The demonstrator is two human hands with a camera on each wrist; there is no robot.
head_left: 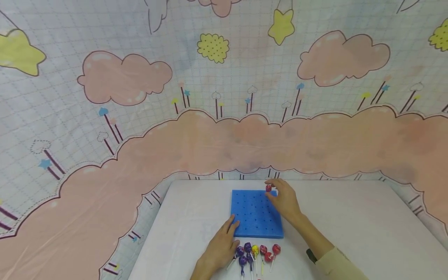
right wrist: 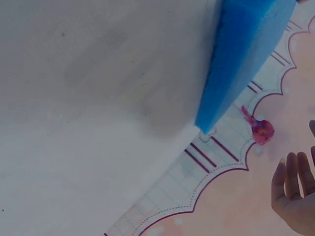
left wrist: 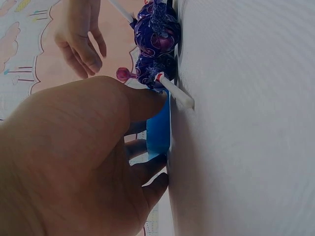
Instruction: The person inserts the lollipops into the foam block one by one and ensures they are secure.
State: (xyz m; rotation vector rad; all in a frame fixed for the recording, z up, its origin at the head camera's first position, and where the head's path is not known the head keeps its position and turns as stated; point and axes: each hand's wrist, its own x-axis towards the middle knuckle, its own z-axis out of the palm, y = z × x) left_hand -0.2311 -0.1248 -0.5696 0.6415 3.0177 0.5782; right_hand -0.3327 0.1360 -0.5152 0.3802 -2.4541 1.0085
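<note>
Head view: red wrapped lollipop point(head_left: 268, 188) stands at the far right corner of the blue perforated foam block point(head_left: 256, 214). My right hand point(head_left: 284, 199) hovers beside it, fingers loose, holding nothing. My left hand point(head_left: 221, 249) lies flat against the block's near left corner. I judge the lollipop light and brittle-headed; grasp the stiff stick.

Bare table point(head_left: 350, 217) right of board point(head_left: 255, 217); lollipops point(head_left: 257, 252) crowd front.

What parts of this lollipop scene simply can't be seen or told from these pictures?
- Head view: the stick of the red lollipop at the blue foam board is too small to tell whether it is seated.
- Head view: the loose lollipops run off the bottom edge.
- Left wrist view: the left hand blocks most of the board.
- Right wrist view: the right hand is cut off by the edge.
</note>
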